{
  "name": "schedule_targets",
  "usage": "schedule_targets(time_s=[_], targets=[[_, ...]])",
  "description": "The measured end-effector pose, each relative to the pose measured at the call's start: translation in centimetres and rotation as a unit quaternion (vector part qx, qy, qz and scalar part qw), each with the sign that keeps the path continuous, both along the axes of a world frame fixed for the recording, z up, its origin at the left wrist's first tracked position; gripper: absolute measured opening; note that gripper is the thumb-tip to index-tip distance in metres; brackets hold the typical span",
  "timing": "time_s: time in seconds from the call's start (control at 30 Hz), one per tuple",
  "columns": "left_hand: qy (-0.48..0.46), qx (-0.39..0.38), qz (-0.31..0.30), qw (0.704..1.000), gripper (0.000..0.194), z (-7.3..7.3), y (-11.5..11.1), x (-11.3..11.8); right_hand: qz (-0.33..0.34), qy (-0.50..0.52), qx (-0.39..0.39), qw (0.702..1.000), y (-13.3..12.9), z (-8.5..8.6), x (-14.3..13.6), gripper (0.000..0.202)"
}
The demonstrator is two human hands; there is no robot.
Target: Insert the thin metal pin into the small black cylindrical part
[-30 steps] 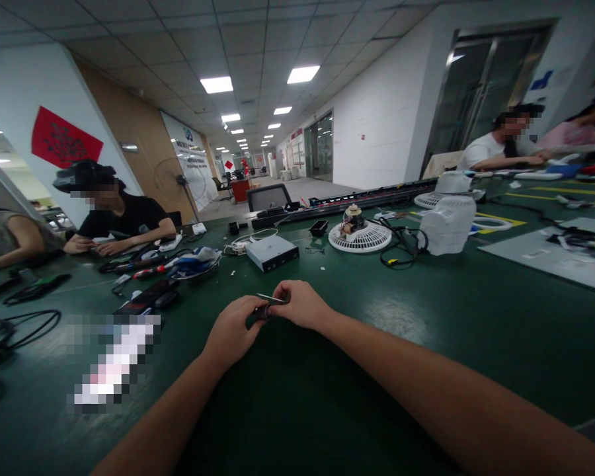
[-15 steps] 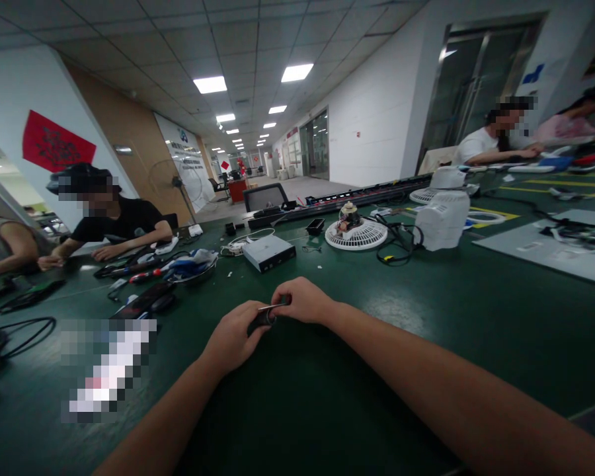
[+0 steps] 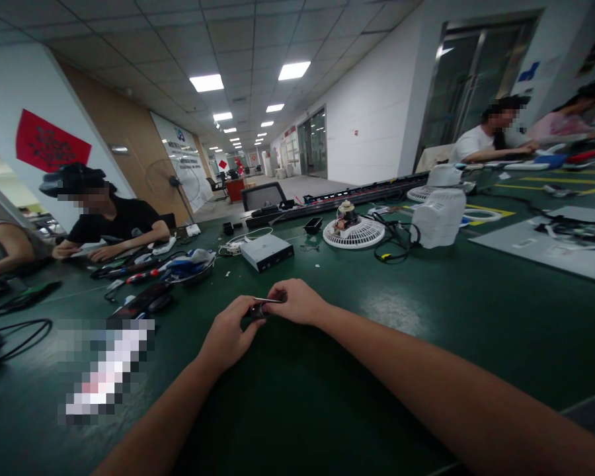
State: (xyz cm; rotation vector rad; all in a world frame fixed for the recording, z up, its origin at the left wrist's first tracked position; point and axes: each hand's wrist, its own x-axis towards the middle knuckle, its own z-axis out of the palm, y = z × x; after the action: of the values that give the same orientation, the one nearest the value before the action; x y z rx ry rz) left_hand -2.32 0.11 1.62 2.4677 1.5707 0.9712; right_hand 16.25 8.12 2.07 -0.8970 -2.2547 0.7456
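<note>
My left hand (image 3: 225, 338) is closed around a small dark rounded object (image 3: 256, 311), which its fingers partly cover. From the right, my right hand (image 3: 300, 301) pinches a thin silvery strip (image 3: 268, 301) that lies across the top of that object. Whether the strip is a loose tool or part of the object, I cannot tell. Both hands meet just above the green table (image 3: 322, 403). Beyond them sits a silver box-shaped drive (image 3: 264, 250) with a black front.
Behind stands a white fan grille (image 3: 354, 233) with an exposed motor, beside a black cable (image 3: 396, 248) and a white plastic housing (image 3: 440, 218). Tools and a blue cloth (image 3: 194, 262) lie at left. A co-worker in black (image 3: 123, 221) sits at far left; others sit at far right.
My right hand has shifted slightly left, nearer my left hand, and the dark object is turned a little between them. At far left, the co-worker's hands have moved closer together.
</note>
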Motion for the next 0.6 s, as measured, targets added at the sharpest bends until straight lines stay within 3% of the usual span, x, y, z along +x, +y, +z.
schedule_targets(time_s=[0.1, 0.2, 0.3, 0.43, 0.6], targets=[[-0.022, 0.0, 0.048, 0.999, 0.026, -0.3, 0.4, 0.1, -0.013, 0.023, -0.013, 1.0, 0.1, 0.0, -0.1, 0.024], [-0.028, -0.024, 0.101, 0.994, 0.026, -0.4, 0.8, 0.0, -0.042, -0.014, 0.056, 0.997, 0.4, 0.2, 0.5, 0.018], [-0.034, -0.038, 0.141, 0.989, 0.026, -0.5, 0.9, -0.2, -0.028, -0.096, 0.131, 0.986, 0.8, 0.4, 1.3, 0.013], [-0.037, -0.039, 0.124, 0.991, 0.026, -0.4, 0.7, -0.4, 0.021, -0.125, 0.185, 0.975, 0.9, 0.5, 1.7, 0.014], [-0.013, -0.032, 0.091, 0.995, 0.026, -0.5, 0.6, -0.2, 0.015, -0.167, 0.249, 0.954, 0.4, 0.8, 1.5, 0.015]])
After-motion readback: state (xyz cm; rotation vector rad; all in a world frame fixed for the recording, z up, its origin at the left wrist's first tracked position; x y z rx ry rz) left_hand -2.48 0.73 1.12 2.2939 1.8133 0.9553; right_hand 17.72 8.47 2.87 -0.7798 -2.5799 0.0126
